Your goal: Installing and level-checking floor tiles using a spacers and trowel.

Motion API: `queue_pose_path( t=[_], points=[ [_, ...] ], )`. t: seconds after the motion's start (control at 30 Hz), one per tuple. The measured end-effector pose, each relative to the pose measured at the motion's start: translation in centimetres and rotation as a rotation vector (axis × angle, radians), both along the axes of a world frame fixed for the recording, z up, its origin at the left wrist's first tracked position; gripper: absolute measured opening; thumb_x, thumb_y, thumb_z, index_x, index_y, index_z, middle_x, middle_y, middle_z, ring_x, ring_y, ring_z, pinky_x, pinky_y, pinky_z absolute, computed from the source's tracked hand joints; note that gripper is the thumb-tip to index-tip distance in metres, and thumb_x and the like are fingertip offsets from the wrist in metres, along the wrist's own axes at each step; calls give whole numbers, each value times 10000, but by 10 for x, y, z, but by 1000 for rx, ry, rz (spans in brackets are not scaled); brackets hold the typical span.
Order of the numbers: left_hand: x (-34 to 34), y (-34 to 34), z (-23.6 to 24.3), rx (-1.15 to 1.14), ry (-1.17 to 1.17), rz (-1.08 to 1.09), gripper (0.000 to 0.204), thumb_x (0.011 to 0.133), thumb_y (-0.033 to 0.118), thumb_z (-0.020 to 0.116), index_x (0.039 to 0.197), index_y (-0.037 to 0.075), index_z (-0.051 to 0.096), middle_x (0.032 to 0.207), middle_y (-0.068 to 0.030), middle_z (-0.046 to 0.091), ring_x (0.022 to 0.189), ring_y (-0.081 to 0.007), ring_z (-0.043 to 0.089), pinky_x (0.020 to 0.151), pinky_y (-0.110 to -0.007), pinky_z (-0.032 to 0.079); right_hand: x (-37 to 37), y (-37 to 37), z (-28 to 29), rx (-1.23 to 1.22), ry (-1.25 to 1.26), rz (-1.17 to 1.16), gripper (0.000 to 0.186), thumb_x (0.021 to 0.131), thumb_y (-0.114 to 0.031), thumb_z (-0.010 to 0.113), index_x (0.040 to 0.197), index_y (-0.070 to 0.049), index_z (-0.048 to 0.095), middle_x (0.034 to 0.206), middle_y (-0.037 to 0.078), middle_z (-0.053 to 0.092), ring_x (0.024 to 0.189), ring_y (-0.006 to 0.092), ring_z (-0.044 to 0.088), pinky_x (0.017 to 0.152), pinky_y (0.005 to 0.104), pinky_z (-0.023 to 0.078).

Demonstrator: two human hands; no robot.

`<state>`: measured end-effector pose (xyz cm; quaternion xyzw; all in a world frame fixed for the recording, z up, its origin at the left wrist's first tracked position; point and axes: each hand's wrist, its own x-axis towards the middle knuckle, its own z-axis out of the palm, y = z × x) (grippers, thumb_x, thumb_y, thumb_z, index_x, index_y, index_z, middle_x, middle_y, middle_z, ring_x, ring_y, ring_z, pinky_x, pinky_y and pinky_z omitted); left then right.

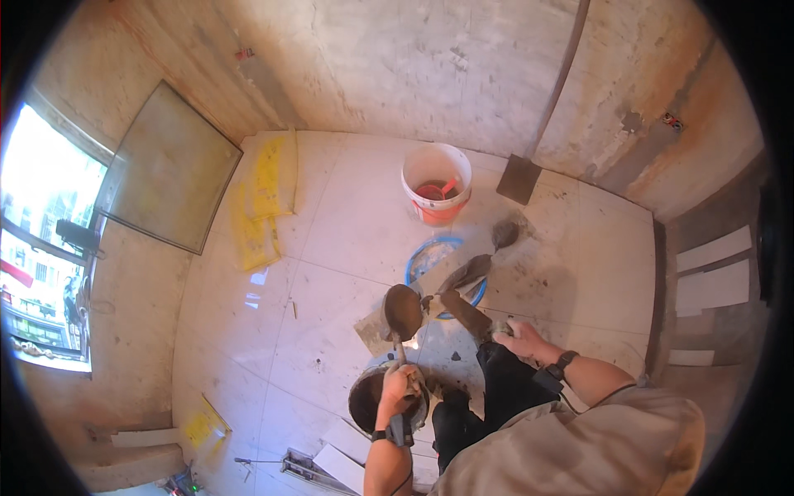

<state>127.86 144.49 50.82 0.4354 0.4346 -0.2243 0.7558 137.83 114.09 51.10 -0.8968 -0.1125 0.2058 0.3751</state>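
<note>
Grey wet mortar heaped on the trowel (404, 312), blade roughly level, just above the dark mixing bucket (387, 401) and left of the blue-rimmed basin (422, 258). Risk, judged: the load could slide off onto the pale floor tiles (322, 240) if the blade tips, since the handle is held far from the load. Left hand (399, 388): fingers fully closed round the trowel handle, over the bucket. Right hand (519, 339): right of the bucket, curled on a mortar-smeared piece (466, 310); grip not clear.
</note>
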Motion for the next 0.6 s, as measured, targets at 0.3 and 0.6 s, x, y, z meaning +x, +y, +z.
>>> queue_pose_path(
  t=[0.3,0.6],
  points=[
    [8,48,30,-17,145,-121,191,870,162,552,703,117,470,582,12,439,447,-132,422,407,-280,321,118,70,-17,-443,-592,787,310,790,-192,534,1085,-111,588,929,106,628,748,265,637,619,411,496],
    [7,61,2,7,67,-221,78,823,98,558,804,53,497,621,-33,486,445,-152,475,414,-287,396,177,122,-85,-456,-1036,985,275,791,-189,538,1037,-73,584,853,72,626,719,227,642,621,375,495]
  ],
)
